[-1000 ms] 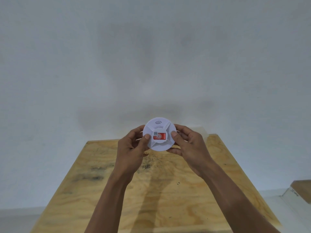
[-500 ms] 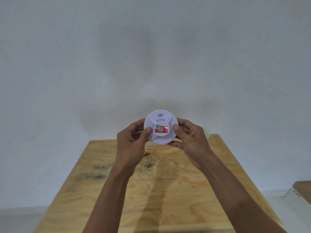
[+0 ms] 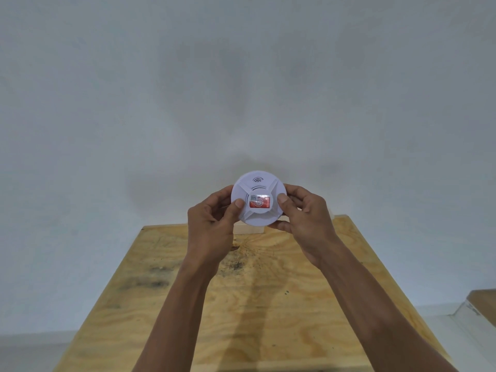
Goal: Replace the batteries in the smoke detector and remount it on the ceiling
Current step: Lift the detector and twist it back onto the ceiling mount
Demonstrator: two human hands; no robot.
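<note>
Smoke detector (image 3: 258, 196) back hidden; rim edges covered by fingers (image 3: 284, 202); sticker (image 3: 259, 202) print too small; forearms cut off below.

smoke detector (image 3: 258, 201): smooth white plastic | board (image 3: 257, 304): stained plywood

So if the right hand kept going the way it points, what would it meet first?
It is already on the smoke detector, which the right hand grips from that side. Past it, likely the left hand on the opposite edge, though depth is unclear.
</note>
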